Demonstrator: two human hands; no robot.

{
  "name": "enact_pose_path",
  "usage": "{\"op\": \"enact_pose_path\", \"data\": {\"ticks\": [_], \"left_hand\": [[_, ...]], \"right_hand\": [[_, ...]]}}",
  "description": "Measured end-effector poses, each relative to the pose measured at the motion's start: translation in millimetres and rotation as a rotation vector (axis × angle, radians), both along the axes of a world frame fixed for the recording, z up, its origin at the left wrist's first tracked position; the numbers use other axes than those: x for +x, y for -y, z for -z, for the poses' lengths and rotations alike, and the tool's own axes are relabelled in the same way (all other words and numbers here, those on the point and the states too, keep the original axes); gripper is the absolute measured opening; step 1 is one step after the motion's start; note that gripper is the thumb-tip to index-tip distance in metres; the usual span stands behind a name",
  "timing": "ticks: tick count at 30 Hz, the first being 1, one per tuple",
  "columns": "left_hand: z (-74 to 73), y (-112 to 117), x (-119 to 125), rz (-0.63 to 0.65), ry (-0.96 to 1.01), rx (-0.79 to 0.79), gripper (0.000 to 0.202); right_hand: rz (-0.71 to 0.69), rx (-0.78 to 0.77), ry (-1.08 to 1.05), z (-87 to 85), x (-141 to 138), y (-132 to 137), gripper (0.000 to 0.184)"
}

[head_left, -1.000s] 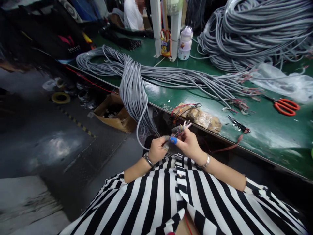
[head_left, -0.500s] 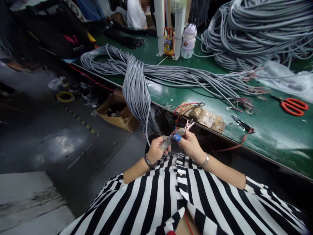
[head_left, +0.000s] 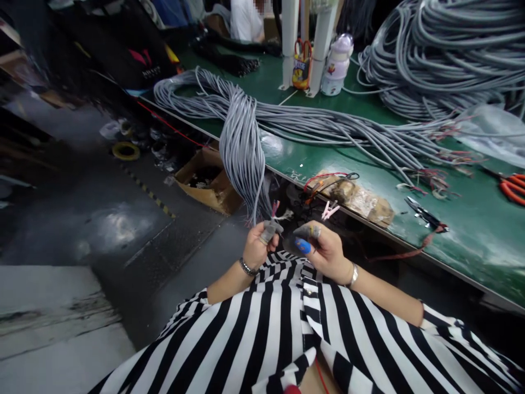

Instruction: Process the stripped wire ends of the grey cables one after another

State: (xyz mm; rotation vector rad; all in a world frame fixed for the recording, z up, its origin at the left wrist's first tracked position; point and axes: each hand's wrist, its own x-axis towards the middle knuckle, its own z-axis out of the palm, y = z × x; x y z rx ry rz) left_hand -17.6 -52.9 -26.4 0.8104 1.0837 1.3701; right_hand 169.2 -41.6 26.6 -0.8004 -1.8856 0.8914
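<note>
Cable end (head_left: 275,209) in left hand (head_left: 256,247), box (head_left: 205,199) holding bits (head_left: 200,184)

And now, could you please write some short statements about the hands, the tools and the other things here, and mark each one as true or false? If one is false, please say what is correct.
1. The left hand has wires sticking up from its fingertips. True.
2. The blue thumb wrap is on the left hand. False: the thumb wrap is on the right hand.
3. The pliers lie on the green table. True.
4. The right hand holds the scissors. False: the scissors lie on the table, cut off by the picture's edge.
5. The bottle is lying on its side. False: the bottle stands upright.
</note>
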Motion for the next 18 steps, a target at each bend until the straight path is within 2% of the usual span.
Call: {"op": "enact_pose_path", "data": {"ticks": [2, 4, 7, 10, 12, 15, 16, 18], "left_hand": [[7.1, 6, 3, 0.067, -0.069, -0.011, 0.050], [9.4, 10, 5, 0.123, -0.116, 0.002, 0.051], [5.2, 11, 2, 0.247, -0.172, 0.013, 0.050], [-0.2, 8, -3, 0.446, -0.121, 0.026, 0.053], [-1.5, 3, -6, 0.624, -0.027, 0.009, 0.057], [-0.5, -5, -4, 0.894, 0.057, -0.027, 0.058], [0.2, -8, -2, 0.957, 0.060, -0.031, 0.057], [1.5, -13, 2, 1.002, 0.064, -0.026, 0.053]], "right_hand": [[0.085, 0.103, 0.083, -4.3, -3, -4, 0.027], [0.119, 0.092, 0.151, -2.0, -8, -10, 0.033], [0.021, 0.059, 0.152, 4.7, -9, -17, 0.014], [-0.124, 0.066, 0.126, 4.2, 0, -20, 0.017], [-0.254, 0.045, 0.118, 1.4, 9, -20, 0.018], [-0.479, -0.174, 0.057, 4.0, 22, -19, 0.027], [-0.535, -0.287, 0.019, 7.9, 26, -18, 0.032], [-0.564, -0.501, -0.065, 19.7, 34, -17, 0.040]]}}
